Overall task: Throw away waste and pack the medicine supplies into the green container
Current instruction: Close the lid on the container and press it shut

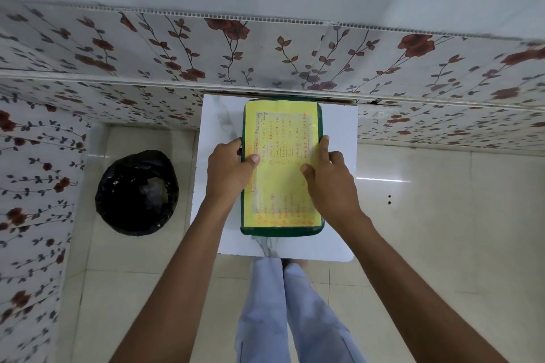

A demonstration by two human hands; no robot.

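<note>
Pale trouser legs [283, 312] stand nearest the lens, below the near edge of the white tabletop [339, 186]. On that tabletop sits the green container [283, 231], lid on, a yellow handwritten sheet [283, 138] covering its top. Its long axis runs away from the person toward the floral wall [265, 50], the short ends near and far. To the left on the floor is a bin lined with a black bag [137, 191], well apart from the tabletop.

Both hands rest on the lid: the left hand [227, 171] curls over the left edge with its thumb on top, the right hand [327, 174] lies flatter at the right edge, fingers spread. Neither encloses anything loose.

It looks like rigid plastic, probably light, the taped sheet possibly slick; gripping the two long sides seems soundest.
</note>
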